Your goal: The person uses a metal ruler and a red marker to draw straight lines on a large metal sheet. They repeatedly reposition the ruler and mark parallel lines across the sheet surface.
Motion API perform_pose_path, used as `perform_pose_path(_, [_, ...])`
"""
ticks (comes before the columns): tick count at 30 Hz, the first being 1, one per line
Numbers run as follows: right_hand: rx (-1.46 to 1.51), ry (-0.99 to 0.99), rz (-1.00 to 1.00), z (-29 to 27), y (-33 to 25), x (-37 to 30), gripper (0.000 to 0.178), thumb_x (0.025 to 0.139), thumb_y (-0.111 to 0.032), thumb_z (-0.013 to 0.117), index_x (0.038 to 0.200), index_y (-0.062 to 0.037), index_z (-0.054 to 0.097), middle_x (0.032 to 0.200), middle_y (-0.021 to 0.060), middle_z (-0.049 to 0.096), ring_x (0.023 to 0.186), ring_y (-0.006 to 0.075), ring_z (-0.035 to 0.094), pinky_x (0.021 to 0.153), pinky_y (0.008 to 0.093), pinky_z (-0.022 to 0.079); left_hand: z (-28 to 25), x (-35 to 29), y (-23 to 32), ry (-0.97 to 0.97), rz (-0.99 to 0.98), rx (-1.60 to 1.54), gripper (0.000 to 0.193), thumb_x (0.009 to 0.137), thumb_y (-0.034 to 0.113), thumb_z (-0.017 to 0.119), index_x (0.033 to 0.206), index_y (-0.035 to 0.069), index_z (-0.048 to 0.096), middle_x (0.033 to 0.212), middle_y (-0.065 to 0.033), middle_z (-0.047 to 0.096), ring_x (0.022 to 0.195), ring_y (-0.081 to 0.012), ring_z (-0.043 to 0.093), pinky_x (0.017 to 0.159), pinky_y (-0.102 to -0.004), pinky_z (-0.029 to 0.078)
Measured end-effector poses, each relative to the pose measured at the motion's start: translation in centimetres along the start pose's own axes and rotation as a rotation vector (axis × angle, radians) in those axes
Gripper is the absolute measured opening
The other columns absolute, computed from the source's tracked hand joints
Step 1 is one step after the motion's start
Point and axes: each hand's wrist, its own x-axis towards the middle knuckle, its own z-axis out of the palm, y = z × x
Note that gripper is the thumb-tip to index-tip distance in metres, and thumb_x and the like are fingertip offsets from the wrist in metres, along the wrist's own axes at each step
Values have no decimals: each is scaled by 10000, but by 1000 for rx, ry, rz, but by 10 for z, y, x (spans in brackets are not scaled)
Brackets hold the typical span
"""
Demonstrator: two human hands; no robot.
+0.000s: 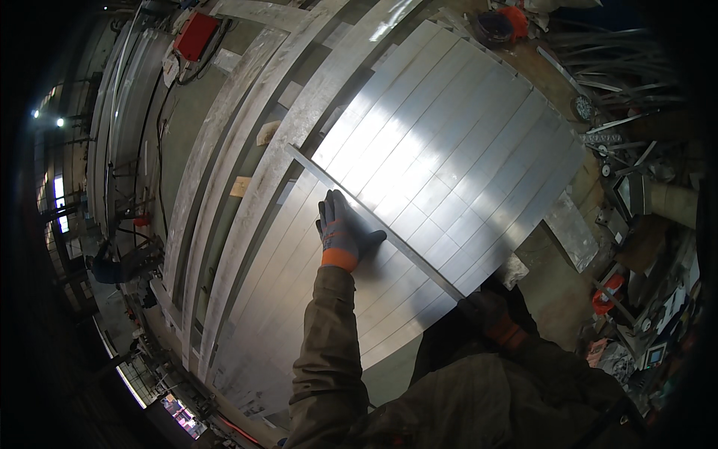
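A long, narrow metal bar [407,250] lies slantwise across a broad surface of shiny metal strips [441,153] laid side by side. My left hand [341,230], in a grey glove with an orange cuff, rests on the strips just left of the bar. Its fingers stretch forward and the thumb sticks out toward the bar. In shadow at the bar's near right end, my right hand [490,313], gloved alike, has its fingers closed around that end.
Long metal beams [258,176] run along the left of the strips. A red box [197,36] with a cable stands at the far left. Metal scraps and tools crowd the right side, with an orange-red object [609,292] among them. A loose plate [571,232] lies beside the strips.
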Motion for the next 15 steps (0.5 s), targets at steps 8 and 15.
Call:
perform_pose_path(8, [17, -114, -1, -2, 8, -8, 301, 1051, -107, 733, 1348, -141, 769, 1082, 97, 734, 930, 311, 734, 748, 472, 618, -9, 6, 5, 83, 109, 135, 1562, 685, 671, 1024, 1771, -167, 276, 1834, -399, 333, 1728, -493, 329, 1412, -501, 366])
perform_pose_path(15, [-139, -64, -159, -8, -4, -1, 176, 1080, -272, 808, 1153, -112, 810, 922, 120, 721, 889, 317, 748, 753, 469, 615, -51, -6, 59, -107, -124, 181, 1544, 687, 514, 1128, 1828, -51, 253, 1931, -250, 237, 1773, -425, 284, 1436, -509, 343])
